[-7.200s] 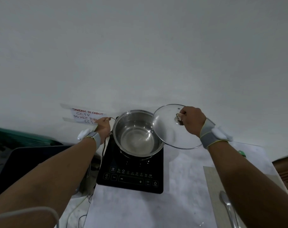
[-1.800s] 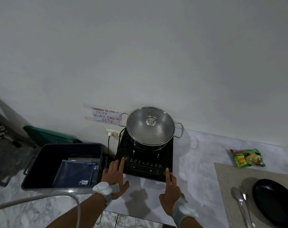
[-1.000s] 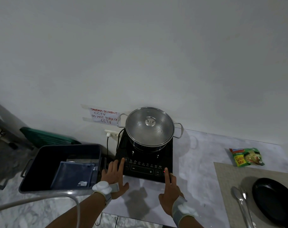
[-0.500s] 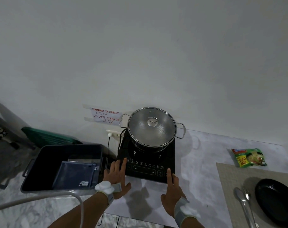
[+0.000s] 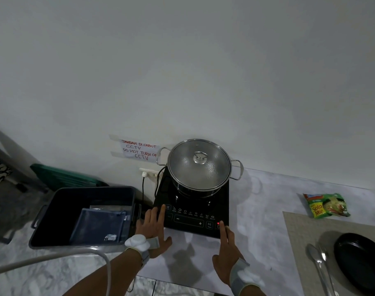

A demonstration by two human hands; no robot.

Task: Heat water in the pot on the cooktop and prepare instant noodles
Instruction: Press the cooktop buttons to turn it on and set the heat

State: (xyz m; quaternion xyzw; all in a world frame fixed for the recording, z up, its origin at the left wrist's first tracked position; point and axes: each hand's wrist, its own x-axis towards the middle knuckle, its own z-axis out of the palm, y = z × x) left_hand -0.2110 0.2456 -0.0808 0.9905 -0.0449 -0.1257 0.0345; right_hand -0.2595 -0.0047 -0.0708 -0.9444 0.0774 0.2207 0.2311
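A steel pot [image 5: 183, 184] with a glass lid [image 5: 199, 165] stands on the black induction cooktop [image 5: 167, 189] against the wall. My left hand [image 5: 154, 228] lies flat with fingers spread on the cooktop's front left corner and holds nothing. My right hand [image 5: 227, 251] has its index finger stretched out, its tip at the power button [image 5: 218, 226] on the panel's right end, where a small red light glows. A green instant noodle packet [image 5: 326, 205] lies unopened on the counter to the right.
A woven placemat [image 5: 300, 231] at the right carries a spoon [image 5: 316, 256], a fork [image 5: 324, 258] and a black bowl [image 5: 362, 261]. A dark plastic bin [image 5: 60, 201] sits left of the cooktop. A taped note [image 5: 138, 150] and a wall socket [image 5: 148, 173] lie behind.
The lid, held beside the open pot earlier, now sits on it. Both hands have come down to the control panel. A red light shows beside my right fingertip.
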